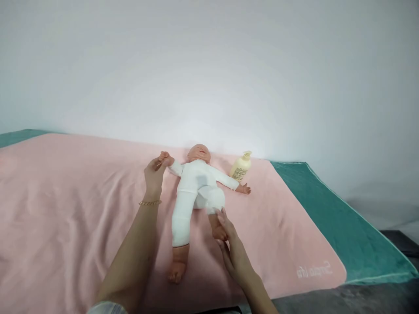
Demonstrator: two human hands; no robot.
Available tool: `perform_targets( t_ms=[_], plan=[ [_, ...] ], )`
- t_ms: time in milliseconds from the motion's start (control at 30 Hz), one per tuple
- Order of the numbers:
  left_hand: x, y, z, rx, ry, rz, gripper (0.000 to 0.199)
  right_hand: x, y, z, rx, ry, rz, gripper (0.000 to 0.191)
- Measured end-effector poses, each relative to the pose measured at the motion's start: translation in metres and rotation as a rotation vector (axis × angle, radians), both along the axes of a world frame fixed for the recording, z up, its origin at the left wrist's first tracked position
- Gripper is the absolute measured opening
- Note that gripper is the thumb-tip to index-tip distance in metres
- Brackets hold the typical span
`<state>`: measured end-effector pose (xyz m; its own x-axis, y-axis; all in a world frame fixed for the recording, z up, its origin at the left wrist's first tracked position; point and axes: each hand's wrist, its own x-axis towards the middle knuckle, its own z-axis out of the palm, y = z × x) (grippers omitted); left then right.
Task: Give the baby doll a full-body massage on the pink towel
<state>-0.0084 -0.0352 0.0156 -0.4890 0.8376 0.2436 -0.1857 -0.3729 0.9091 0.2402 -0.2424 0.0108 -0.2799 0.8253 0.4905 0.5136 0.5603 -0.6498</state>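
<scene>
A baby doll (188, 181) in a white outfit lies on its back on the pink blanket (268, 235), head toward the wall. My left hand (153, 176) is closed around the doll's raised hand (166, 158) at the left. At the doll's bent leg, my right hand (236, 250) grips the bare foot (218, 229), with fingers and thumb on its outer side. The doll's other leg (183, 220) lies straight toward me. Its other arm (229, 181) stretches out to the right.
A pale yellow pump bottle (241, 167) stands beside the doll's outstretched arm, near the wall (209, 74). Green cloth (340, 222) shows under the blanket at the right. A dark object (401, 242) sits at the far right edge.
</scene>
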Motion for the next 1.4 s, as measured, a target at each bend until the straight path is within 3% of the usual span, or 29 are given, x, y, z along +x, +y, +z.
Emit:
perform_targets(
  t_ms=[200, 300, 433, 533, 700, 833, 967, 1033, 1200, 1300, 1400],
  plan=[
    [-0.021, 0.012, -0.023, -0.318, -0.634, 0.017, 0.013, 0.004, -0.032, -0.068, 0.032, -0.106, -0.056, 0.064],
    [-0.027, 0.016, -0.030, -0.386, -0.726, 0.068, 0.013, 0.000, -0.037, -0.097, 0.091, -0.120, -0.124, 0.069],
    [-0.025, 0.016, -0.036, -0.345, -0.722, 0.098, 0.014, -0.003, -0.039, -0.112, 0.112, -0.110, -0.168, 0.065],
    [-0.020, 0.013, -0.037, -0.284, -0.692, 0.115, 0.014, -0.004, -0.039, -0.108, 0.124, -0.112, -0.161, 0.062],
    [-0.010, 0.010, -0.026, -0.112, -0.533, 0.212, 0.026, -0.007, -0.032, -0.085, 0.162, -0.064, -0.135, 0.064],
    [0.002, 0.002, -0.009, 0.030, -0.155, 0.180, 0.035, -0.001, -0.011, -0.063, 0.209, -0.071, -0.129, 0.065],
    [0.020, -0.013, 0.007, 0.052, 0.314, 0.157, 0.028, 0.003, 0.022, -0.037, 0.208, -0.026, -0.208, 0.061],
    [0.028, -0.019, 0.011, 0.104, 0.540, 0.101, 0.023, 0.001, 0.039, -0.023, 0.195, 0.012, -0.236, 0.056],
    [0.039, -0.017, 0.010, 0.299, 0.995, -0.205, 0.016, -0.003, 0.074, -0.005, 0.196, 0.028, -0.203, 0.052],
    [0.039, -0.014, 0.008, 0.342, 1.100, -0.318, 0.017, -0.001, 0.085, -0.006, 0.198, 0.012, -0.180, 0.054],
    [0.038, -0.013, 0.005, 0.348, 1.068, -0.358, 0.018, 0.003, 0.085, -0.006, 0.186, 0.016, -0.161, 0.054]
  ],
)
